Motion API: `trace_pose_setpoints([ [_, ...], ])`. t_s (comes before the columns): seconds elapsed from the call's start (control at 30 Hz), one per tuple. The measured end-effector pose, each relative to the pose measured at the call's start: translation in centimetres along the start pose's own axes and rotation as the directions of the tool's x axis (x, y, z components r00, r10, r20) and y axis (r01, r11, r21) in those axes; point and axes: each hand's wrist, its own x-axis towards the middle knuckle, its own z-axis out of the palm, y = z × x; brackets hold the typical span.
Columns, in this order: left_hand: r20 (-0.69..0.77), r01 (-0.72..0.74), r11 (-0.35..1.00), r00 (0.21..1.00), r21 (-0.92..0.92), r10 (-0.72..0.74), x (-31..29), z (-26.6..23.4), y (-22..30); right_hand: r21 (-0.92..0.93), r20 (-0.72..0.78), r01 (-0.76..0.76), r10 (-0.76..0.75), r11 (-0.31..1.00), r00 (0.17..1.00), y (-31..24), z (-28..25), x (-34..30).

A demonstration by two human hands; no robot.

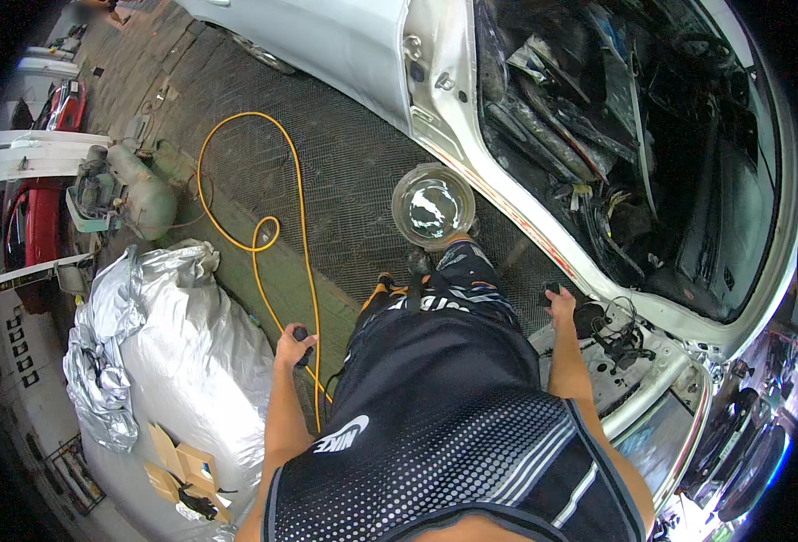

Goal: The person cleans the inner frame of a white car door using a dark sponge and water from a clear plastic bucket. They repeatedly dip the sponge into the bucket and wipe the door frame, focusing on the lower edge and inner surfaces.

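Note:
My left hand [289, 349] is closed around a small dark, rounded object [300, 334], whose kind I cannot make out, beside the orange hose. My right hand [561, 307] has its fingers curled about a small dark piece [552, 289], also too small to name. It is held close to the bare door opening of a white car body [444, 135]. A round basin of water [432, 206] stands on the floor ahead of my feet, near the car's sill. Part of the water mirrors a bright light.
An orange hose [301, 190] loops over the dark grated floor. Silver sheeting [200, 334] covers something large at left, with an opened cardboard box [182, 465] on it. A greenish tank compressor [146, 194] stands behind. An open car door [661, 434] with loose wiring [625, 334] is at right.

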Motion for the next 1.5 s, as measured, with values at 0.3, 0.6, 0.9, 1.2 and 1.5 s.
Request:
trace_pose_setpoints([
  [0.3,0.093,-0.359,0.926,0.932,0.113,0.35,6.2,-1.2,1.3,0.176,-0.085,0.122,-0.108,0.977,0.99,-1.1,1.6,-0.8],
  [0.6,0.121,-0.093,0.803,0.972,-0.589,0.201,6.2,-1.0,17.5,0.28,-0.155,0.223,-0.186,0.934,0.97,-6.6,-1.7,-0.8],
  [0.9,0.103,-0.092,0.745,0.972,-0.661,0.212,13.9,5.6,26.3,-0.397,0.246,0.844,-0.844,0.36,0.476,-16.7,11.5,9.1],
  [1.2,0.428,-0.297,0.936,0.833,-0.187,0.35,35.9,24.9,28.4,-0.163,0.72,0.907,-0.676,-0.387,-0.159,-19.0,30.8,22.6],
  [1.5,0.743,-0.249,0.946,0.587,-0.21,0.32,53.4,41.8,28.2,-0.085,0.739,0.623,-0.468,-0.777,-0.484,-18.2,41.6,31.2],
])
